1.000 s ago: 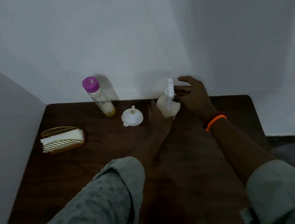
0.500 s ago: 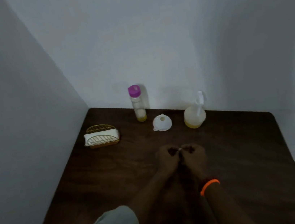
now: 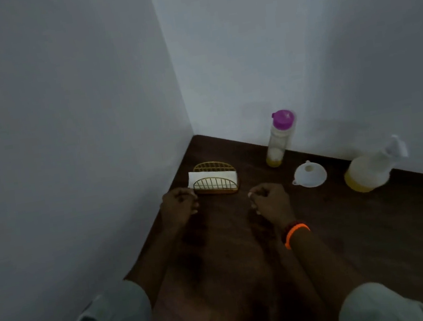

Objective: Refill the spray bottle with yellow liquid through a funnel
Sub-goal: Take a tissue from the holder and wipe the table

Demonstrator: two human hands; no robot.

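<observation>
A round translucent spray bottle point(image 3: 369, 169) with a white trigger head stands at the right by the back wall, a little yellow liquid in its bottom. A white funnel point(image 3: 309, 175) lies on the dark table left of it. Further left stands a tall clear bottle point(image 3: 278, 142) with a purple cap and some yellow liquid at its base. My left hand point(image 3: 179, 209) and right hand point(image 3: 270, 202) rest on the table as loose fists, apart from each other and well short of the bottles. Neither holds anything.
A gold wire napkin holder point(image 3: 215, 183) with white napkins stands just beyond my left hand, near the corner. White walls close the table point(image 3: 351, 236) on the left and at the back. An orange band point(image 3: 295, 234) circles my right wrist.
My hands left the spray bottle, drew back toward me, met, and now lie apart as fists. The view has swung left, so the bottles sit further right.
</observation>
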